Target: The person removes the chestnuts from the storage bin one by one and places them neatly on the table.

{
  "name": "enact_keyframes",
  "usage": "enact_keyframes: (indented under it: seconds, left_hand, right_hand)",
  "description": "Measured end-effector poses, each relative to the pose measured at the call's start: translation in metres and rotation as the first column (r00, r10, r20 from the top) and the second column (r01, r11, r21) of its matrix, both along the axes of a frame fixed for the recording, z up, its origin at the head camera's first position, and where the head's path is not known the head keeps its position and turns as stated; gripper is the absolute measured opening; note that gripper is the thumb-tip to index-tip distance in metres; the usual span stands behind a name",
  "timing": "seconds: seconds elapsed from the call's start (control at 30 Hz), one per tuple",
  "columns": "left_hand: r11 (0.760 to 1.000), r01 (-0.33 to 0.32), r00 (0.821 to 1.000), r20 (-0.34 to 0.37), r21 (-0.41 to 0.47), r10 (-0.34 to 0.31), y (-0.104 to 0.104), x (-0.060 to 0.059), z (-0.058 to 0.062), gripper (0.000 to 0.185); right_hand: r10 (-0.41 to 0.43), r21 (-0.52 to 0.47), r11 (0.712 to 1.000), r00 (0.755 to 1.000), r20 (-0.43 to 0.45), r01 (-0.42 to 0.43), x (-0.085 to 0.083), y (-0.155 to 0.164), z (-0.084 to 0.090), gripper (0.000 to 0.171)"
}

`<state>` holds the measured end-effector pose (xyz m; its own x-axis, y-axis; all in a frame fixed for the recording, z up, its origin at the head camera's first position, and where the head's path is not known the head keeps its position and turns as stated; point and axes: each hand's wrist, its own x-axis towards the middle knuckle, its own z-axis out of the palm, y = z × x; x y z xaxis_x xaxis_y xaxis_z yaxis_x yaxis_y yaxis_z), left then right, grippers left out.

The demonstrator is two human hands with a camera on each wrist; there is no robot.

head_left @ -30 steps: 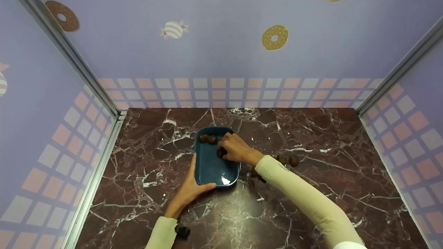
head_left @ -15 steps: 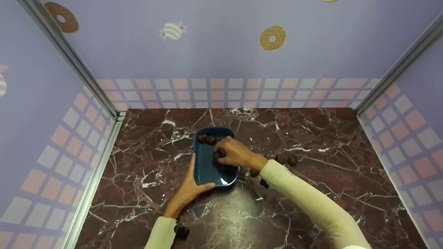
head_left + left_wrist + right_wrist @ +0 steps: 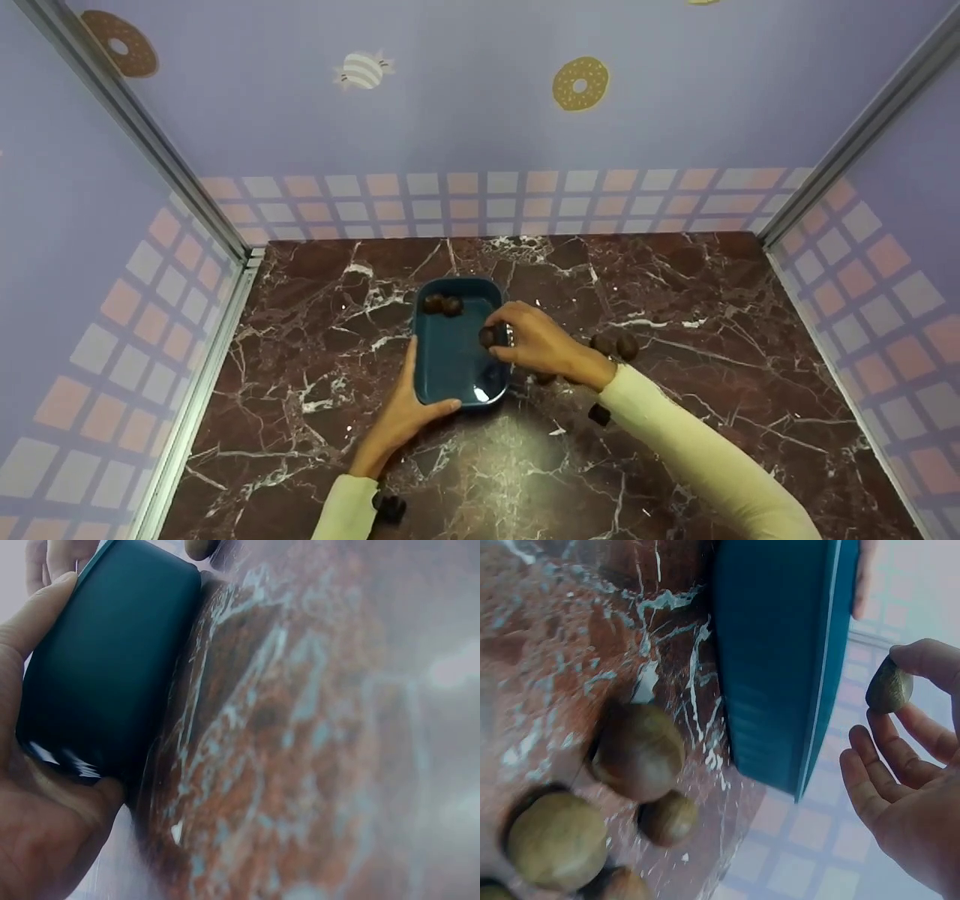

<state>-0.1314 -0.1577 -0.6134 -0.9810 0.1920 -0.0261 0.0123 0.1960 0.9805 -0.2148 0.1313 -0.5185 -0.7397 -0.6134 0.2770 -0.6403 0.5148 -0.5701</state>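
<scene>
Right hand (image 3: 534, 345) pinches a nut (image 3: 487, 337) over the tray (image 3: 450, 360) mid-desk, while left hand (image 3: 401, 412), fingers straight, thumb hooked, grips its near-left corner.

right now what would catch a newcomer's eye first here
The teal tray in the middle of the dark red marble table, steadied at its near corner by the left hand. Over its right rim the right hand pinches a brown nut; two nuts lie at its far end.
</scene>
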Motion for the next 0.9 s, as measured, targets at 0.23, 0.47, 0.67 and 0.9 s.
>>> enact_keyframes:
  seconds: [0.23, 0.47, 0.67, 0.9]
  left_hand:
    - [0.999, -0.011, 1.0, -0.01, -0.031, 0.011, 0.001, 0.004, 0.0, 0.139]
    - [1.0, -0.004, 1.0, 0.011, -0.031, 0.004, -0.004, 0.002, 0.001, 0.137]
    - [1.0, -0.01, 1.0, 0.014, -0.004, 0.011, -0.004, 0.003, 0.003, 0.138]
    - [1.0, -0.005, 1.0, 0.011, -0.028, 0.005, -0.001, 0.003, 0.003, 0.138]
  right_hand:
    - [-0.071, -0.104, 0.992, 0.996, 0.051, 0.076, 0.015, 0.038, 0.0, 0.037]
    - [-0.143, -0.139, 0.979, 0.988, 0.059, 0.15, 0.02, 0.076, 0.002, 0.035]
    - [-0.208, -0.14, 0.965, 0.971, 0.118, 0.224, 0.024, 0.104, -0.002, 0.038]
    - [-0.285, -0.142, 0.945, 0.954, 0.092, 0.295, 0.031, 0.134, -0.016, 0.037]
